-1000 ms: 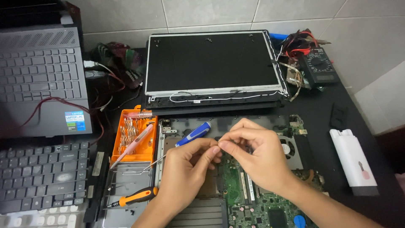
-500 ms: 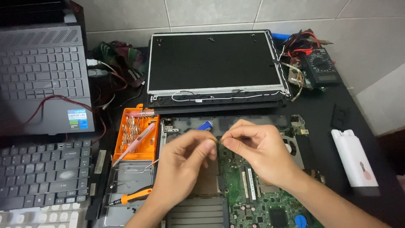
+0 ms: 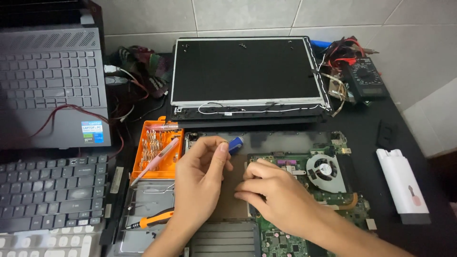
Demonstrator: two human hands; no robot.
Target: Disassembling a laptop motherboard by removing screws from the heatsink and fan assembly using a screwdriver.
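My left hand is closed around a blue-handled screwdriver, only whose blue end shows past my fingers. My right hand rests with bent fingers on the green motherboard of an opened laptop base, right beside my left hand. The screwdriver's tip is hidden between the two hands. A round cooling fan sits on the board to the right of my right hand.
An orange bit case with a pink tool lies left of my hands, an orange-handled screwdriver below it. A detached screen panel stands behind. Laptops and a keyboard fill the left; a multimeter and a white case the right.
The camera has tilted down a little. My two hands have drawn closer over the board, and my left hand now covers more of the blue screwdriver.
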